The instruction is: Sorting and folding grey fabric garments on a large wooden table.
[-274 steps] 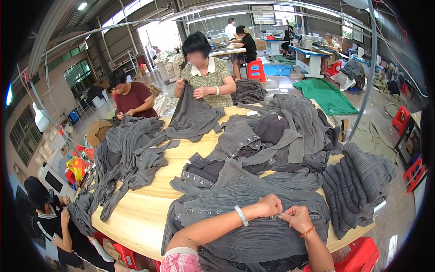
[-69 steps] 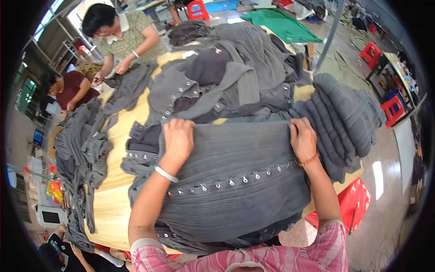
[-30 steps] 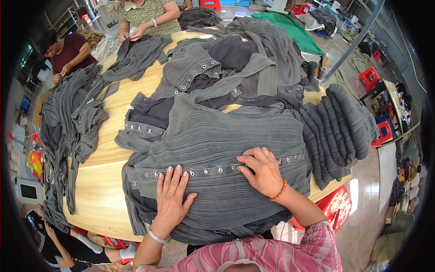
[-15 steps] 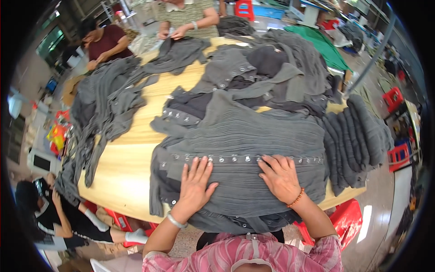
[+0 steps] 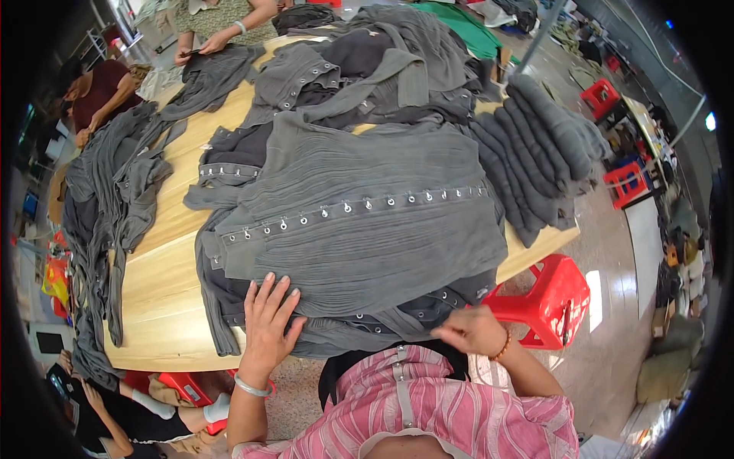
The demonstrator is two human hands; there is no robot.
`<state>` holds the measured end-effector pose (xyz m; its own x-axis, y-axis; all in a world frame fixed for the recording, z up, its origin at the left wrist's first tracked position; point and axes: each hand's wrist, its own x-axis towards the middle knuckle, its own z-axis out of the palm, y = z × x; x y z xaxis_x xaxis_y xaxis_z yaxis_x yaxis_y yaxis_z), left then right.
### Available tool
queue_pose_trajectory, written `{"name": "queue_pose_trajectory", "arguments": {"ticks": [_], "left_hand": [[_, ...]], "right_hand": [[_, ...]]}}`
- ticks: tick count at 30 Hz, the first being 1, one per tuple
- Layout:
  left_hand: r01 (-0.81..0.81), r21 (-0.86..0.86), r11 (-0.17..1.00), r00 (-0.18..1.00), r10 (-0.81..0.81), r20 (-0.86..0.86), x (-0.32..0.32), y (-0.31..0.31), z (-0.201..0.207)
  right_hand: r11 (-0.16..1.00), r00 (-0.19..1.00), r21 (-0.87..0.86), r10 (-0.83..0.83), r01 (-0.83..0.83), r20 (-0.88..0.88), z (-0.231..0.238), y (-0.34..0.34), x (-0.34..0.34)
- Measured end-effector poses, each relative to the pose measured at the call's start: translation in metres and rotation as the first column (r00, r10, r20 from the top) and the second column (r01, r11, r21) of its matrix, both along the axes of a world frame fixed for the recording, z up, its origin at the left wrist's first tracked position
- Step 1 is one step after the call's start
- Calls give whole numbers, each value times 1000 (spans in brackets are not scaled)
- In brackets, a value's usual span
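A dark grey pleated garment lies spread on the table, with a row of metal eyelets along a band across its middle. My left hand rests on its near left part, fingers outstretched and holding nothing. My right hand, with a beaded bracelet at the wrist, is at the near right edge of the cloth. Its fingers are curled together; whether fabric is between them is hidden. Beneath the top garment, more dark cloth with eyelets shows along the near side.
Folded dark garments stand in a row at the right. Loose grey garments hang over the table's left side, and others are heaped behind. A red stool stands at the right. Co-workers sit or stand left and far left.
The view has shifted, so the table appears further left and higher. My right hand has left the eyelet band for the near edge, its fingers curling. My left hand has slid nearer me.
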<state>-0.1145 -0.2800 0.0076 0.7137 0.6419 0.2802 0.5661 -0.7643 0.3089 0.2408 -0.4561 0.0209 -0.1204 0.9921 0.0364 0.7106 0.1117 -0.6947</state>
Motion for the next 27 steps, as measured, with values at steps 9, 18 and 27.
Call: {"name": "queue_pose_trajectory", "arguments": {"ticks": [9,18,27], "left_hand": [[122,-263,957,977,-68,203,28,42,19],[-1,-486,874,953,148,264,54,58,32],[233,-127,964,964,-246,-97,45,5,30]], "right_hand": [[912,913,-81,-393,403,112,-80,-54,-36],[935,936,74,-350,347,42,-98,-55,-27],[995,836,-53,-99,83,-540,32,-87,-3]]}}
